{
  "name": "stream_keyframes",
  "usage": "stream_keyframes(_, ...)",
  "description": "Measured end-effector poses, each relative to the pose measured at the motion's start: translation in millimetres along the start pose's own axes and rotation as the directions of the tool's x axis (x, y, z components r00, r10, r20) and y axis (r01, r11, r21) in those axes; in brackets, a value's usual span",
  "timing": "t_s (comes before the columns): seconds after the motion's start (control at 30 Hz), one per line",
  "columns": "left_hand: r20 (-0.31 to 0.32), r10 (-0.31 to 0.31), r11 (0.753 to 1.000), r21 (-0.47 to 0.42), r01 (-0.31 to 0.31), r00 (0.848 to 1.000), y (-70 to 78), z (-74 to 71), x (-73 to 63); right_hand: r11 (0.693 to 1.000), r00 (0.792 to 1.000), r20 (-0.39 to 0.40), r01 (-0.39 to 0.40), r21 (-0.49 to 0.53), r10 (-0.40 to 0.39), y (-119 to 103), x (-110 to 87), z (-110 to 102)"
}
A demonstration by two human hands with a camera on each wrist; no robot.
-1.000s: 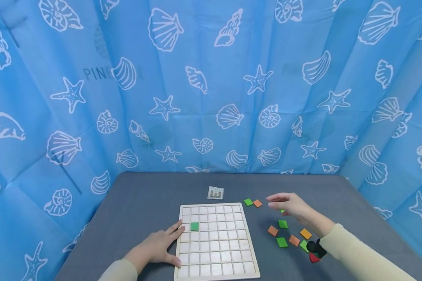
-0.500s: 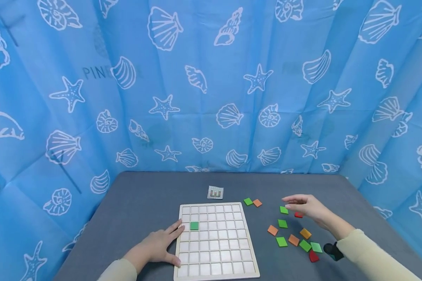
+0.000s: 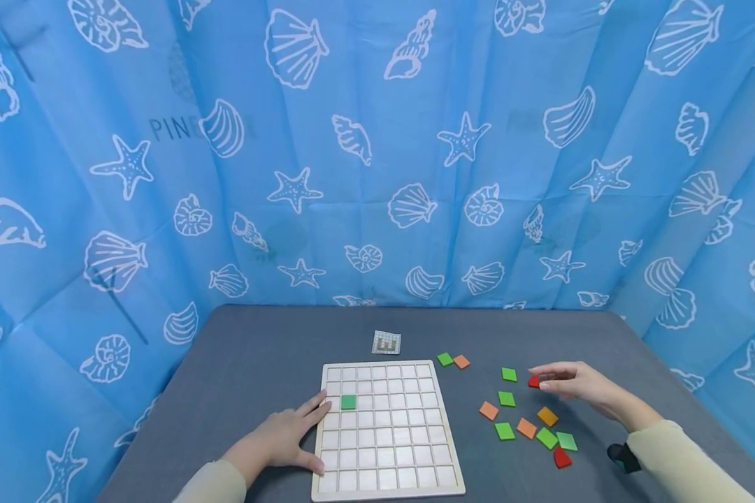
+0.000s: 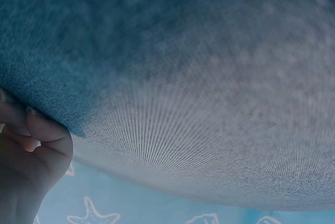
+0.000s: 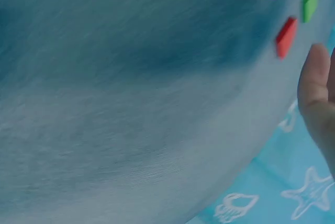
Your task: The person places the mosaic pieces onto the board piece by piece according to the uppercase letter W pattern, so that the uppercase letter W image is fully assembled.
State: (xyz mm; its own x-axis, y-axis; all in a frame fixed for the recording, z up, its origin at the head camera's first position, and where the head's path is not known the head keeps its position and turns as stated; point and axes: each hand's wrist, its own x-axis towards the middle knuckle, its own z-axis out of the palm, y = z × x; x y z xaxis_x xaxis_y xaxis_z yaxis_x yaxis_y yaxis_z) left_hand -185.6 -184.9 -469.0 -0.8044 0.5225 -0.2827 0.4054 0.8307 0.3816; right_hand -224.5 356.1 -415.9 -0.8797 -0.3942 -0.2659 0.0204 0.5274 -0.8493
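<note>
My left hand [image 3: 286,440] rests with spread fingers on the left edge of a pale wooden grid board [image 3: 384,499]. One dark green square tile [image 3: 349,402] lies in a cell near the board's upper left. My right hand [image 3: 581,385] hovers over the table's right side, its fingertips nearest a red piece [image 3: 533,381] that they partly cover in the head view. In the right wrist view the same red piece [image 5: 286,38] lies on the cloth, apart from the thumb and fingers. That hand holds nothing visible. The left wrist view shows cloth and part of the left hand [image 4: 39,150].
Loose green tiles [image 3: 506,399], orange tiles [image 3: 526,428], a yellow-orange tile [image 3: 547,416] and a second red piece [image 3: 562,457] lie right of the board. A small printed card [image 3: 386,342] lies behind the board. A shell-patterned blue curtain [image 3: 377,175] surrounds the grey table [image 3: 277,349].
My right hand has moved right and a little nearer, uncovering the green tile and then reaching the red piece. The left hand and the board stay in place.
</note>
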Motion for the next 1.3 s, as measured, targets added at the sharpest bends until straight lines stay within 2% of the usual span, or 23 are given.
stream_keyframes(0.2, 0.0, 0.007, 1.0, -0.006, -0.007, 1.0, 1.0, -0.8, -0.2, 0.998, 0.998, 0.034, -0.058, -0.028, 0.059, 17, -4.2, -6)
stream_keyframes(0.37, 0.004, -0.011, 1.0, -0.008, 0.011, 1.0, 2.0, -0.7, 0.3, 0.995, 0.991, 0.091, -0.093, -0.021, 0.094, 30, -4.1, -10)
stream_keyframes(0.5, -0.003, -0.017, 1.0, -0.001, 0.017, 1.0, 2.9, 0.5, 2.4, 0.996, 0.985, 0.154, -0.085, 0.037, 0.078, 42, -3.9, -12)
stream_keyframes(0.6, -0.003, -0.01, 1.0, 0.004, 0.01, 1.0, 3.3, 1.1, 3.5, 0.995, 0.98, 0.198, -0.037, 0.091, 0.018, 48, -3.4, -12)
stream_keyframes(0.7, 0.001, -0.005, 1.0, 0.001, 0.005, 1.0, 4.0, 0.6, 2.5, 0.995, 0.975, 0.221, -0.01, 0.096, -0.011, 50, -2.3, -10)
stream_keyframes(0.77, 0.003, -0.009, 1.0, 0.004, 0.009, 1.0, 4.2, -0.3, 1.5, 0.998, 0.978, 0.21, -0.002, 0.067, -0.013, 49, -0.9, -7)
stream_keyframes(1.0, 0.01, -0.041, 0.999, 0.018, 0.041, 0.999, 4.2, -4.2, 1.3, 0.997, 0.992, 0.103, -0.068, -0.036, 0.071, 41, 5.1, 1)
stream_keyframes(1.3, 0.016, -0.048, 0.999, 0.008, 0.048, 0.999, 2.7, -1.2, 1.9, 0.996, 0.994, 0.081, -0.077, -0.037, 0.08, 43, 5.4, 3)
